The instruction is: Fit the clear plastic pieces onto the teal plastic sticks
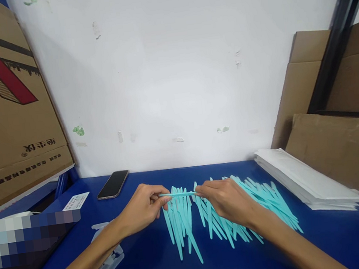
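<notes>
One slim turquoise stick, shaped like an eyebrow razor [183,194], is stretched level between my two hands. My left hand [149,204] pinches its left end between thumb and fingers. At the right end, the fingers of my right hand [224,197] are closed on it and hide that tip. Beneath and just beyond it lies a small pile of similar razors [178,223]. A larger pile [274,201] spreads under and to the right of my right hand, partly covered by the forearm. Translucent plastic pieces, perhaps caps [112,264], lie beside my left forearm, which hides some.
A phone [113,184] lies at the blue table's back left, near a white printed card [76,201]. White envelopes [307,179] are stacked at the right, before cardboard [340,148]. A large printed carton [10,130] stands left. A white wall [171,73] closes the back.
</notes>
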A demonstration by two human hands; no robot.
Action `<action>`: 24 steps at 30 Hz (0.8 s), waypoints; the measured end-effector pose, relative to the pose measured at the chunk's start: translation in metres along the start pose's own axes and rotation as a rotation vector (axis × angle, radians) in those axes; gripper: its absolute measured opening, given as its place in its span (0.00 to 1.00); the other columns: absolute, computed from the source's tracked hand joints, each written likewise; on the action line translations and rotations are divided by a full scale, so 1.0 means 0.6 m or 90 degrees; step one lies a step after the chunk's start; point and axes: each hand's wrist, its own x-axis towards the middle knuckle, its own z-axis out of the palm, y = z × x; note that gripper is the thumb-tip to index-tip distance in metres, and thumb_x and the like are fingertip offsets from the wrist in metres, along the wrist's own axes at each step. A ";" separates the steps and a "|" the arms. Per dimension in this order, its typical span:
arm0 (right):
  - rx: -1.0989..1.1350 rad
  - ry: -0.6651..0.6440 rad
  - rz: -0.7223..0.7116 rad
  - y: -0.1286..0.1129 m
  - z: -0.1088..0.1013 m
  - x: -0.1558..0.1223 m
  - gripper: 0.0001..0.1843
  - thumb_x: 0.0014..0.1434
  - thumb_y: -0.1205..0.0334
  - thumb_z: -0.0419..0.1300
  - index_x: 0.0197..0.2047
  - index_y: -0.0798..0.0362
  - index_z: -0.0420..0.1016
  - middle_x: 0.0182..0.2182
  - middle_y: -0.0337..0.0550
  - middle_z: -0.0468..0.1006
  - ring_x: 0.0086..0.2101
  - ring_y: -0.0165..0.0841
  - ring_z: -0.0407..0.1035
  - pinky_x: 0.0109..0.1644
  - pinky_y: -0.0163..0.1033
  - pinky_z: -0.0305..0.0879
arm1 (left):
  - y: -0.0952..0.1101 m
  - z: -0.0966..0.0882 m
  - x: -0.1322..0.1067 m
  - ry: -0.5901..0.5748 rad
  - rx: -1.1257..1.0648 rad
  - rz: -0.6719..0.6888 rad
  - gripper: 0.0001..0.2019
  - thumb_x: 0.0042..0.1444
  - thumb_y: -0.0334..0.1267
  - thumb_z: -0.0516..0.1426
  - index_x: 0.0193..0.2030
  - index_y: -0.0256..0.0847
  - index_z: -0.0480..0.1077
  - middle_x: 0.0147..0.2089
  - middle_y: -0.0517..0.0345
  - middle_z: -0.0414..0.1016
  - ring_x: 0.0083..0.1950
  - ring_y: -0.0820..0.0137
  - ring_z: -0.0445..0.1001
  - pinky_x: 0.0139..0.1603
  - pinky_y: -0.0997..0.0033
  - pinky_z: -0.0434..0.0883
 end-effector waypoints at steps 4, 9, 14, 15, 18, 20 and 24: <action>0.002 0.001 -0.002 0.001 0.001 -0.001 0.12 0.66 0.73 0.51 0.45 0.50 0.73 0.27 0.35 0.73 0.24 0.27 0.61 0.28 0.37 0.42 | -0.001 0.002 0.001 0.001 0.002 0.001 0.16 0.65 0.45 0.54 0.35 0.38 0.77 0.28 0.58 0.78 0.21 0.75 0.72 0.23 0.76 0.67; -0.009 -0.010 0.003 -0.001 -0.001 -0.001 0.11 0.66 0.72 0.52 0.43 0.50 0.73 0.24 0.34 0.71 0.22 0.26 0.59 0.27 0.37 0.40 | 0.000 0.002 0.000 0.009 0.012 0.001 0.16 0.65 0.45 0.54 0.35 0.38 0.77 0.27 0.58 0.78 0.21 0.75 0.72 0.23 0.76 0.66; -0.014 -0.013 0.006 -0.001 -0.003 0.000 0.11 0.67 0.70 0.52 0.44 0.50 0.75 0.24 0.35 0.72 0.21 0.26 0.58 0.26 0.37 0.39 | 0.001 0.004 0.001 0.005 0.018 -0.002 0.16 0.65 0.45 0.53 0.35 0.38 0.77 0.27 0.58 0.78 0.21 0.75 0.72 0.22 0.77 0.66; -0.012 -0.017 0.009 -0.001 -0.003 0.001 0.11 0.67 0.70 0.52 0.44 0.50 0.75 0.24 0.35 0.72 0.21 0.26 0.58 0.26 0.37 0.39 | 0.002 0.004 0.000 0.002 0.020 -0.003 0.16 0.65 0.45 0.53 0.35 0.38 0.77 0.27 0.58 0.78 0.21 0.75 0.72 0.23 0.77 0.66; -0.001 -0.029 0.023 0.002 -0.008 0.003 0.13 0.70 0.66 0.50 0.44 0.50 0.76 0.25 0.36 0.74 0.21 0.26 0.61 0.26 0.36 0.41 | 0.006 0.004 -0.001 0.008 0.046 0.009 0.16 0.65 0.45 0.52 0.36 0.38 0.78 0.28 0.58 0.79 0.22 0.74 0.71 0.24 0.76 0.66; 0.012 -0.033 0.034 0.002 -0.012 0.004 0.15 0.71 0.63 0.48 0.45 0.50 0.76 0.27 0.37 0.76 0.23 0.26 0.64 0.26 0.35 0.44 | 0.009 0.002 -0.002 0.017 0.070 0.024 0.16 0.66 0.44 0.52 0.37 0.40 0.78 0.29 0.58 0.79 0.24 0.74 0.71 0.25 0.75 0.65; 0.026 -0.037 0.051 -0.004 -0.022 0.006 0.17 0.73 0.58 0.47 0.44 0.51 0.77 0.29 0.39 0.77 0.26 0.28 0.68 0.28 0.35 0.48 | 0.010 0.000 -0.002 0.037 0.103 0.042 0.16 0.66 0.44 0.51 0.37 0.41 0.78 0.29 0.58 0.79 0.24 0.73 0.70 0.25 0.75 0.62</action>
